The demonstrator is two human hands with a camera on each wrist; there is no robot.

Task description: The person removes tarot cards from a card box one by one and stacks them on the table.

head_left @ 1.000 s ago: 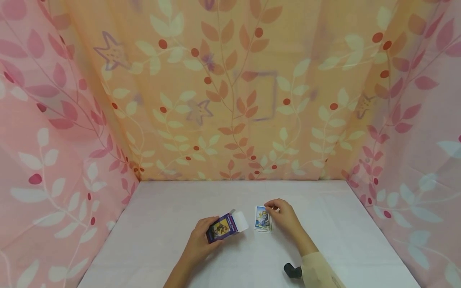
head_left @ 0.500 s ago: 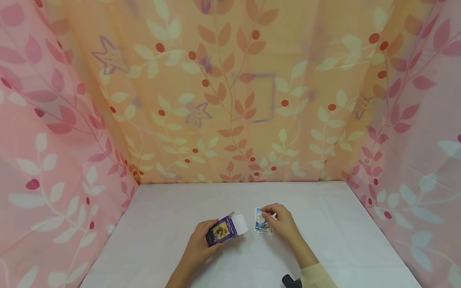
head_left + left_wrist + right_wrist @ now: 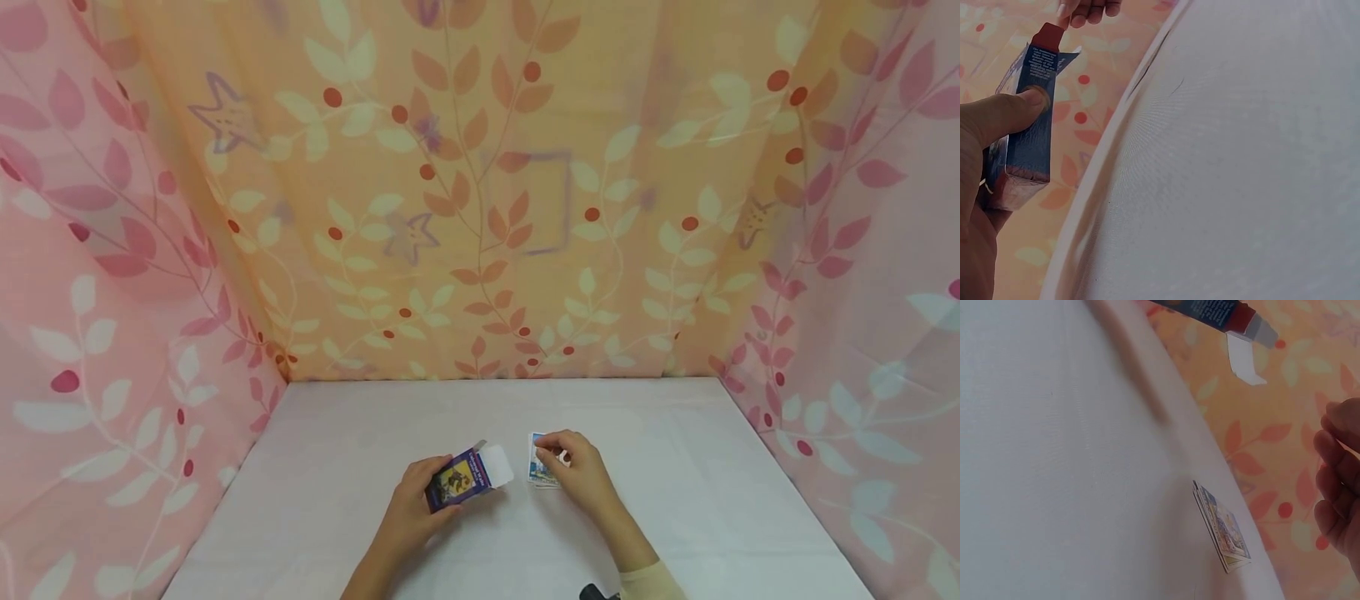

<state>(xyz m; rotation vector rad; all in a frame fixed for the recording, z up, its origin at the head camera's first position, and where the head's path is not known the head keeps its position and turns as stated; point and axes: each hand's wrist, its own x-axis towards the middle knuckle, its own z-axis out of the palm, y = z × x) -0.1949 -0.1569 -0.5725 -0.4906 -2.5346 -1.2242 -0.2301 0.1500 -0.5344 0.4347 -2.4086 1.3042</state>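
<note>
My left hand (image 3: pixel 408 508) grips a purple card box (image 3: pixel 455 483) with a yellow picture on its front; the thumb presses its narrow side in the left wrist view. The box tilts to the right, its white end flap (image 3: pixel 497 467) standing open. To the right of it, a small stack of picture cards (image 3: pixel 537 471) lies on the white table. Over these cards is my right hand (image 3: pixel 588 475), its fingers loosely bent and partly covering them. In the right wrist view that hand (image 3: pixel 1341 481) is apart from the cards (image 3: pixel 1225 525), and nothing shows in its fingers.
A white cloth covers the table (image 3: pixel 360 417). Behind it hangs an orange leaf-patterned curtain (image 3: pixel 480 208), with pink curtains (image 3: pixel 112 333) at the sides. A black object (image 3: pixel 595 592) lies beside the right sleeve (image 3: pixel 651 582) at the bottom edge.
My right hand has shifted slightly left, over more of the card stack. The left hand and card box stay nearly still. The black object has slid lower in the head view.
</note>
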